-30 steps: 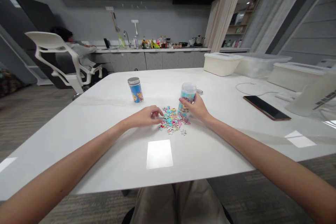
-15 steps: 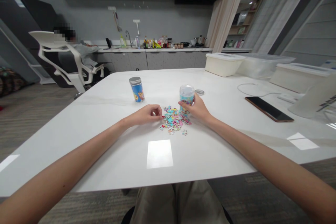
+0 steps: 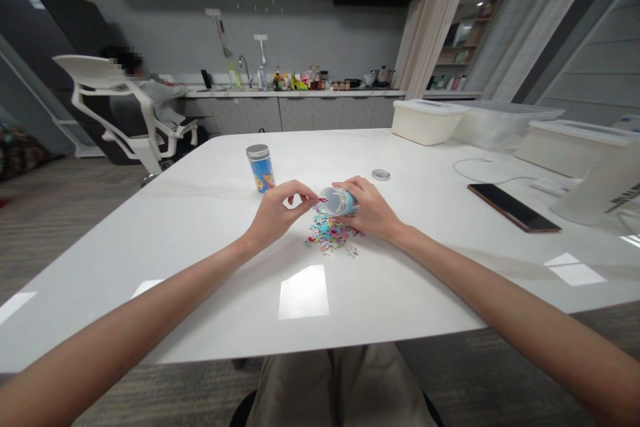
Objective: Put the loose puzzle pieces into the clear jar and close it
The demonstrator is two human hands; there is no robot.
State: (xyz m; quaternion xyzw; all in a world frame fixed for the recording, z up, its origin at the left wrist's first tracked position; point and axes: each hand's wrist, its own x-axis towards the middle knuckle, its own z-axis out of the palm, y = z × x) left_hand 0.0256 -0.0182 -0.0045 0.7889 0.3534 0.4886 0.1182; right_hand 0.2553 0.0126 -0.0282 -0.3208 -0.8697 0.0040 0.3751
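My right hand (image 3: 373, 208) is wrapped round a clear jar with a blue label (image 3: 336, 201), tilted so its open mouth faces left. At that mouth, my left hand (image 3: 286, 208) pinches a small red puzzle piece (image 3: 321, 200) between thumb and fingertip. Below both hands lies a loose pile of colourful puzzle pieces (image 3: 331, 232) on the white table (image 3: 225, 320). A second jar, blue with a silver lid (image 3: 261, 170), stands upright behind my left hand. The round metal lid (image 3: 381, 175) lies flat beyond my right hand.
A phone (image 3: 514, 207) and a white cable (image 3: 473, 161) lie on the right side. Cream storage boxes (image 3: 427, 123) and a clear plastic bin (image 3: 500, 123) stand at the back right. At the far left a person sits in a white-framed chair (image 3: 107, 103), facing the counter.
My right hand has lifted the jar and tipped it from upright towards the left. My left hand has risen from beside the pile to the jar's mouth, carrying the red piece.
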